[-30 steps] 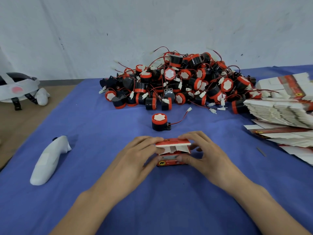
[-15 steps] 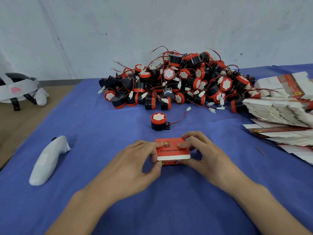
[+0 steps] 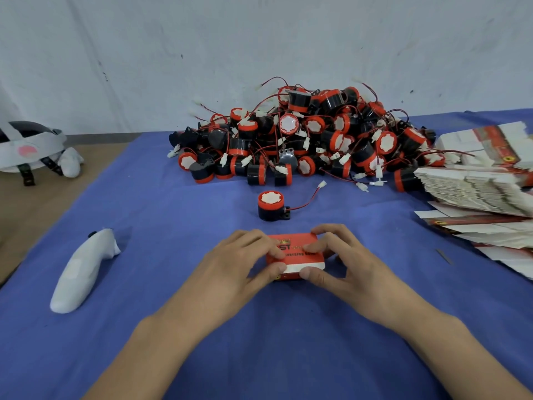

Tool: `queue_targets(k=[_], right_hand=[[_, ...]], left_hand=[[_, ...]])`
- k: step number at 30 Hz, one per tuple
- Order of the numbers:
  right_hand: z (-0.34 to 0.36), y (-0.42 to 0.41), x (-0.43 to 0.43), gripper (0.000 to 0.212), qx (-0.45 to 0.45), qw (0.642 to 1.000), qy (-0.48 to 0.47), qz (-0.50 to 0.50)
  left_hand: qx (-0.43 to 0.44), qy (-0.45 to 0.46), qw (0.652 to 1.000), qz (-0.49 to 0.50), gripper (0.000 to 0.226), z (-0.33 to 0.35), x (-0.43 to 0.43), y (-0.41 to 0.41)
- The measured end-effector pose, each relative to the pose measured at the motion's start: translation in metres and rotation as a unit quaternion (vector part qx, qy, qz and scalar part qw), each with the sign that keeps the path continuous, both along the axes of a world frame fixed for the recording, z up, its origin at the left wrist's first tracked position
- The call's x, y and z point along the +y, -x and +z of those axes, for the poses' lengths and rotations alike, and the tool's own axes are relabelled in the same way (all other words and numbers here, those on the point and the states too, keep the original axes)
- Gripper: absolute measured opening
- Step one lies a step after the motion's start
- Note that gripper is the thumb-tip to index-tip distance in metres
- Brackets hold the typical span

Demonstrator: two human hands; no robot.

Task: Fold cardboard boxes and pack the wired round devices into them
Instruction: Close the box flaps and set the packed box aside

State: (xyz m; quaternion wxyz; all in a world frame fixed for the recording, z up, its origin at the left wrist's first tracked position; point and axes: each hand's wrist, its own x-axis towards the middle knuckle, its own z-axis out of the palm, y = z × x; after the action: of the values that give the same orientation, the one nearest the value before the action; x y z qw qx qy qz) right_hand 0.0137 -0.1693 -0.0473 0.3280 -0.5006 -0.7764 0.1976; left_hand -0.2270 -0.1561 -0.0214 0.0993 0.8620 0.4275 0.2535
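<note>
A lone device (image 3: 271, 205) stands behind the box (image 3: 297, 252), the device heap (image 3: 302, 140) farther back — flat cartons (image 3: 476, 187) right, seemingly stacked.

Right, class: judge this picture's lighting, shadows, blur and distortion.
Head view: soft, even light, no glare; faint shadows beside the controller and under the left hand and right hand; box print slightly blurred; wide-angle stretch toward the lower corners.

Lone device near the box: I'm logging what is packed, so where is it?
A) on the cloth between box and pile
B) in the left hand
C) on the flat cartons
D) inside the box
A: the device stands on the cloth, beyond the box and short of the pile.
</note>
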Motion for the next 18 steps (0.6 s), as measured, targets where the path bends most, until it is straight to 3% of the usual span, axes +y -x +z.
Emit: queue_targets(k=[12, 14, 18], right_hand=[[-0.002, 0.003, 0.003, 0.024, 0.043, 0.999, 0.025, 0.022], [-0.002, 0.002, 0.003, 0.025, 0.044, 0.998, 0.024, 0.026], [-0.002, 0.001, 0.004, 0.028, 0.036, 0.999, 0.023, 0.029]], left_hand=[[0.038, -0.109, 0.993, 0.037, 0.02, -0.003, -0.006, -0.028], [0.024, -0.116, 0.992, 0.033, 0.012, -0.004, -0.009, -0.035], [0.029, -0.136, 0.99, 0.027, 0.015, 0.0, -0.012, -0.053]])
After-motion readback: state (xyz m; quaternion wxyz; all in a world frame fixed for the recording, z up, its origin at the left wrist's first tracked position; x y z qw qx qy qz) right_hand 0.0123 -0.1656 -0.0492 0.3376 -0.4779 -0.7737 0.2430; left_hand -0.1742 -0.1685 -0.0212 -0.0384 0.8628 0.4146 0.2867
